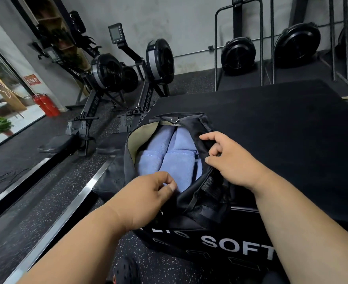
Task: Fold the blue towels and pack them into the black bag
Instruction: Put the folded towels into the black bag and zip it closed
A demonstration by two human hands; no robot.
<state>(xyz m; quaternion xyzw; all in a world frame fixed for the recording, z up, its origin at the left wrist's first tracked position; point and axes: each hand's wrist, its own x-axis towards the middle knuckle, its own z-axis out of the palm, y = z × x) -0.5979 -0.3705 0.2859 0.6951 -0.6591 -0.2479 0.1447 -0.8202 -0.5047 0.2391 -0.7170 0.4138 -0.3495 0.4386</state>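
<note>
Two hands work the mouth of the black bag [197,203], which sits at the near left corner of a black padded platform [281,119]. Folded blue towels [169,158] lie packed inside. Left hand [146,197] pinches what appears to be the zipper end; right hand [228,158] curls its fingers over the far flap. Closing cleanly means drawing both edges together and keeping towel fabric clear of the teeth.
</note>
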